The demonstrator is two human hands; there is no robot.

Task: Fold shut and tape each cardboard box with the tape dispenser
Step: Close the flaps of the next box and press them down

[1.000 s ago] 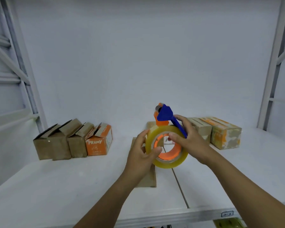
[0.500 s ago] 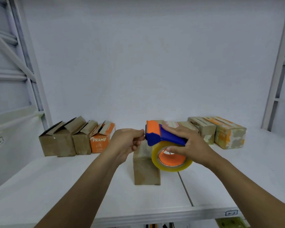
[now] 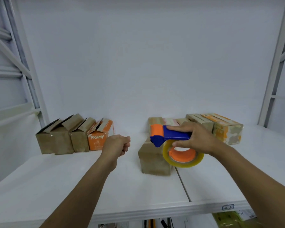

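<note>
My right hand (image 3: 199,140) grips the blue handle of the tape dispenser (image 3: 176,136), which has an orange roller head and a clear tape roll (image 3: 183,160) on an orange hub. The dispenser hovers over the right side of a closed brown cardboard box (image 3: 152,160) in the middle of the white shelf (image 3: 72,186). My left hand (image 3: 117,143) is held in the air to the left of the dispenser's head, apart from it, fingers curled with the thumb against them. I can make out no tape strip between hand and dispenser.
Three brown boxes with raised flaps (image 3: 59,139) and an orange PRAMY box (image 3: 99,139) stand in a row at the back left. Closed boxes (image 3: 227,129) are lined up at the back right. Metal uprights (image 3: 31,79) frame both sides.
The dispenser tipped from upright to handle-horizontal over the box. My left hand let go of the roll, went to the dispenser's head, then drew away leftward with curled fingers.
</note>
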